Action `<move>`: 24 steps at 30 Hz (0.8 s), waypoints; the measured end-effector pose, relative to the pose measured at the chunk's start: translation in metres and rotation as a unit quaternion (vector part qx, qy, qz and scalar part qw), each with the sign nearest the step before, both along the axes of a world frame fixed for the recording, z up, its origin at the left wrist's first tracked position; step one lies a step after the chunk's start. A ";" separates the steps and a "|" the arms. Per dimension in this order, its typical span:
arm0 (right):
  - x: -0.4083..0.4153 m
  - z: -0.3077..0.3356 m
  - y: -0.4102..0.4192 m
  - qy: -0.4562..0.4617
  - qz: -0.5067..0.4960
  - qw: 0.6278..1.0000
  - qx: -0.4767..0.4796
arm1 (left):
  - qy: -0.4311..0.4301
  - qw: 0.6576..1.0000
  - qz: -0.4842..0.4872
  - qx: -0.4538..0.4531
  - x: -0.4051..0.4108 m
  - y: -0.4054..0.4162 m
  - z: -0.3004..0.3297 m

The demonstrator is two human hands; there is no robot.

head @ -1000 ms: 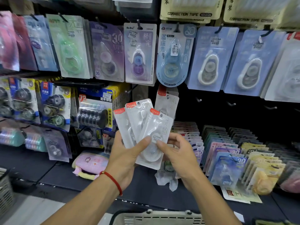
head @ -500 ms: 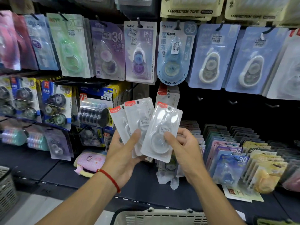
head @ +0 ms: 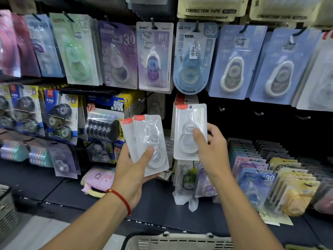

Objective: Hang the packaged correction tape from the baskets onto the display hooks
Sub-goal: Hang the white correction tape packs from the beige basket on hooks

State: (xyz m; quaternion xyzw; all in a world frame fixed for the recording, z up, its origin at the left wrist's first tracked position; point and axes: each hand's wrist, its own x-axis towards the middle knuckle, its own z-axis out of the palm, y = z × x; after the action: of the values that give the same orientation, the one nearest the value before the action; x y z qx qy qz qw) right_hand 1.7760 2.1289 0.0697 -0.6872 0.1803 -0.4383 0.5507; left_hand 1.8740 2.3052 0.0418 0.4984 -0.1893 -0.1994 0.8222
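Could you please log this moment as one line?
right hand: holds one clear pack raised toward the hooks | left hand: grips two packs | basket: below | hung: not yet

Light falls from above and in front of my fingers (head: 198, 136), bright on the clear packs (head: 149, 141) I hold, which throw white glare off their blisters. Below my fingers the shelf (head: 54, 186) sits dim; right of them the back wall is nearly black. Cards far left and far right of my fingers smear and bend with the wide lens. My forearms stay fairly sharp.
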 end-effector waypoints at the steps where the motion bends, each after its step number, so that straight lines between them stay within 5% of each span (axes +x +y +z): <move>1: 0.002 0.001 -0.001 0.000 0.000 1.000 0.002 | -0.004 1.000 0.002 0.000 0.000 0.000 0.000; 8: 0.009 0.006 -0.004 0.008 -0.015 1.000 -0.007 | -0.024 0.999 0.044 0.012 0.005 -0.002 -0.004; 14: 0.009 -0.010 -0.010 0.180 -0.121 0.969 -0.118 | -0.040 0.996 0.079 0.026 0.005 -0.004 -0.004; 21: 0.007 -0.013 0.012 0.192 0.140 0.966 -0.104 | -0.015 0.998 -0.052 0.009 -0.004 -0.006 0.001; 24: 0.005 -0.015 0.017 0.163 0.161 0.971 -0.070 | -0.018 0.997 -0.072 0.006 -0.006 -0.007 0.001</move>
State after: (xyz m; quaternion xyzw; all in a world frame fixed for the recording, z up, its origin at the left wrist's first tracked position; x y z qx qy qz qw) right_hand 1.7809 2.1460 0.0543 -0.8062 0.1230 -0.2376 0.5277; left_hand 1.8680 2.2977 0.0427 0.4916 -0.2382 -0.2504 0.7993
